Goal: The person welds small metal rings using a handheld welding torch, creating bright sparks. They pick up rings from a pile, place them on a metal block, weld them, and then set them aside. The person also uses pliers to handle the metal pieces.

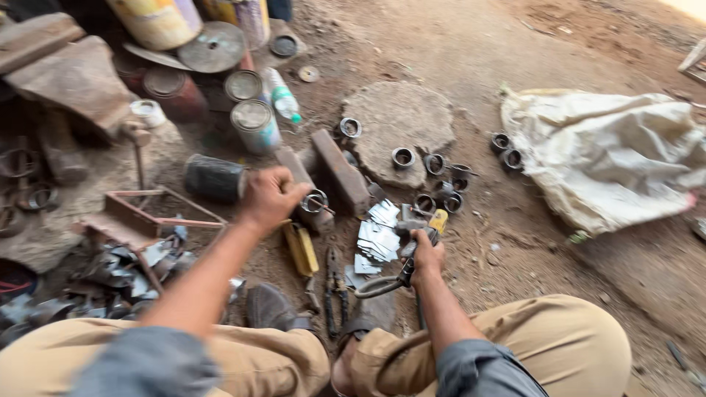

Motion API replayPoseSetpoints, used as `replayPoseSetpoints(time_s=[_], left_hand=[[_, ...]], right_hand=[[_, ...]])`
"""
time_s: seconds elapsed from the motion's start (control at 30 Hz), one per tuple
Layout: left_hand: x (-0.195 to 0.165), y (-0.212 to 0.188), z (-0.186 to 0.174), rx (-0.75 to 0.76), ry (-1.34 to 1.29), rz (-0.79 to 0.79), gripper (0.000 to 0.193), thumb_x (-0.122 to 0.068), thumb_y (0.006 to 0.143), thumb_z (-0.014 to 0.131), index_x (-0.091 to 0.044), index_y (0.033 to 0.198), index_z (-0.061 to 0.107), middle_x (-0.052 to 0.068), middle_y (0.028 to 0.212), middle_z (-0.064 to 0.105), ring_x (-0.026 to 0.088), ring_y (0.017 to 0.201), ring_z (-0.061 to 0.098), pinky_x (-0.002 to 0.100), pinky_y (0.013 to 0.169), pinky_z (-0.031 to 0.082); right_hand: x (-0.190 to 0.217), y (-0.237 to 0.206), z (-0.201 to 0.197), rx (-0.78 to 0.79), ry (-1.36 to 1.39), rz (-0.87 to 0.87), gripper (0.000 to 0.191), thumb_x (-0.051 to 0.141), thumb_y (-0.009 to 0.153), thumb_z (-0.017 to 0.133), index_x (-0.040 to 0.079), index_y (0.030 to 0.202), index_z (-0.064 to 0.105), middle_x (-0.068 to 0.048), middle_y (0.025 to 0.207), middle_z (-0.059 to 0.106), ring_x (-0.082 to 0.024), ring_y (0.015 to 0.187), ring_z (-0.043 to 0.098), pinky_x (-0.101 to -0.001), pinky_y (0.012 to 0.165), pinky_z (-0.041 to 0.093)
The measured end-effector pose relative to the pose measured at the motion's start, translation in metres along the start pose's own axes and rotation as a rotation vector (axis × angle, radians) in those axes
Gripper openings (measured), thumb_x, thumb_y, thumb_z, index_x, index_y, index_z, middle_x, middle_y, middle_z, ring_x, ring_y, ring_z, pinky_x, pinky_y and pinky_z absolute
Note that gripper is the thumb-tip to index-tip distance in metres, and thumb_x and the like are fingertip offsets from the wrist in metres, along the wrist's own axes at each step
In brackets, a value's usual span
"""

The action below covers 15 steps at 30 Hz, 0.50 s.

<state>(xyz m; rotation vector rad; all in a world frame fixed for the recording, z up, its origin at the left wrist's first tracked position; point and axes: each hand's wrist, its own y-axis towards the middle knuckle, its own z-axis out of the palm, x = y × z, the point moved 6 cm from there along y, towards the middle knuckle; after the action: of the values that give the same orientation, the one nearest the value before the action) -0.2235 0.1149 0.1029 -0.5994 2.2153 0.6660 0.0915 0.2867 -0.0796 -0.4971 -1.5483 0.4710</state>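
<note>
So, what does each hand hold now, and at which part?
The left hand holds a small metal ring at its side. The right hand holds a welding electrode holder by its handle; blur hides the exact grip.

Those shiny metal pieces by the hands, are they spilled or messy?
Yes. The cut metal sheet pieces lie in a loose, overlapping heap on the dirt between the left hand and right hand, not neatly stacked.

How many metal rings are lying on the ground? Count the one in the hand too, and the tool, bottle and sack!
Metal rings on the ground: 8
Metal ring in the left hand: 1
Tool in the right hand: 1
Plastic bottle: 1
White sack: 1
Total: 12
</note>
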Motion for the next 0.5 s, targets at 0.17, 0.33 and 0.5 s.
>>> replayPoseSetpoints(time_s=[0.17, 0.33, 0.5], left_hand=[[-0.055, 0.004, -0.063, 0.433, 0.349, 0.028, 0.045, -0.039, 0.082, 0.082, -0.005, 0.065, 0.057, 0.010, 0.057, 0.063, 0.022, 0.052, 0.059, 0.041, 0.055, 0.048], [-0.086, -0.028, -0.086, 0.540, 0.322, -0.018, 0.049, -0.037, 0.080, 0.085, -0.002, 0.064, 0.056, 0.007, 0.058, 0.062, 0.017, 0.053, 0.057, 0.039, 0.056, 0.052], [-0.077, -0.042, -0.093, 0.666, 0.368, -0.241, 0.045, -0.039, 0.079, 0.088, -0.005, 0.066, 0.061, 0.003, 0.059, 0.061, 0.014, 0.057, 0.056, 0.036, 0.062, 0.053]], right_hand=[[-0.021, 0.022, -0.050, -0.132, 0.174, 0.214, 0.025, 0.015, 0.083, 0.077, 0.001, 0.100, 0.064, -0.006, 0.078, 0.061, -0.021, 0.065, 0.060, -0.0394, 0.058, 0.052], [-0.025, 0.021, -0.069, -0.303, 0.251, 0.362, 0.032, 0.009, 0.086, 0.074, 0.004, 0.112, 0.056, -0.010, 0.093, 0.061, -0.024, 0.078, 0.062, -0.0414, 0.067, 0.055], [-0.026, 0.012, -0.074, -0.489, 0.253, 0.473, 0.051, 0.013, 0.087, 0.073, 0.009, 0.129, 0.044, -0.013, 0.115, 0.056, -0.027, 0.097, 0.061, -0.0438, 0.076, 0.057]])
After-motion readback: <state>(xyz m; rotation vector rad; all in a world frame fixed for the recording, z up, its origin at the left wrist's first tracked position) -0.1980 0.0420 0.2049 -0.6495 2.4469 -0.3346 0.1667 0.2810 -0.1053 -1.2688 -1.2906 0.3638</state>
